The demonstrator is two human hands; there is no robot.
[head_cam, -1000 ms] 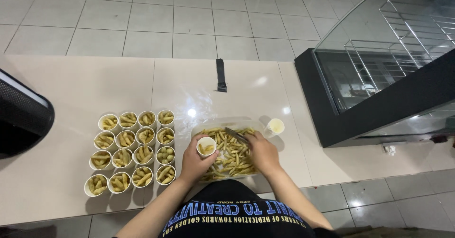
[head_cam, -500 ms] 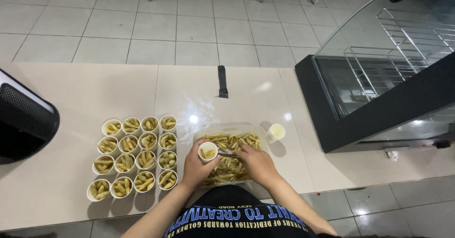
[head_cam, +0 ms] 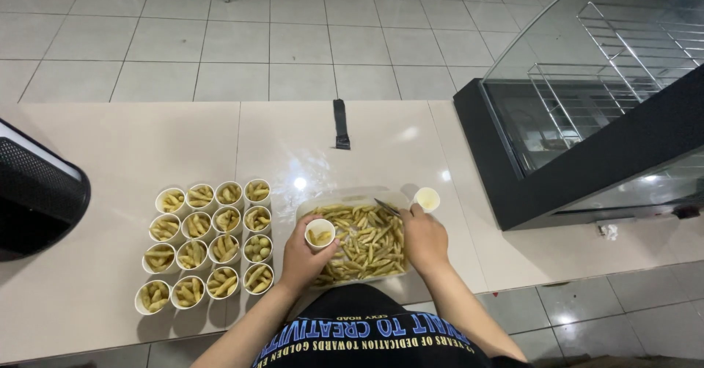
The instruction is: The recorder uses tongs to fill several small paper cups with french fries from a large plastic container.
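The small paper cup point(head_cam: 320, 232) sits in the grasp of the left hand point(head_cam: 304, 259), fingers curled around its wall, and is held upright over the left part of the clear tray point(head_cam: 317, 205); a few pale yellow fried sticks lie inside the cup. The tray rests near the front edge of the table point(head_cam: 110, 141), slightly right of the table's middle, and is filled with a loose heap of fried sticks point(head_cam: 367, 243). The right hand point(head_cam: 425, 240) is positioned over the right part of the tray, closed around the handle end of metal tongs point(head_cam: 386, 207), whose tips point toward the tray's far rim. Whether the tongs pinch any food cannot be told. Just beyond the tray's far right corner stands one separate small cup point(head_cam: 427, 199) with a pale content, just beside the tray. To the left of the tray, near the front edge, a block of filled cups point(head_cam: 205, 247) is arranged in four rows of four, cups touching or nearly touching, each holding fried sticks. A black flat strip point(head_cam: 341, 124) lies near the far edge of the table, well apart from the tray. A black mesh object point(head_cam: 33, 196) occupies the left edge. A glass-fronted display case point(head_cam: 587, 119) with wire racks stands at the right end.
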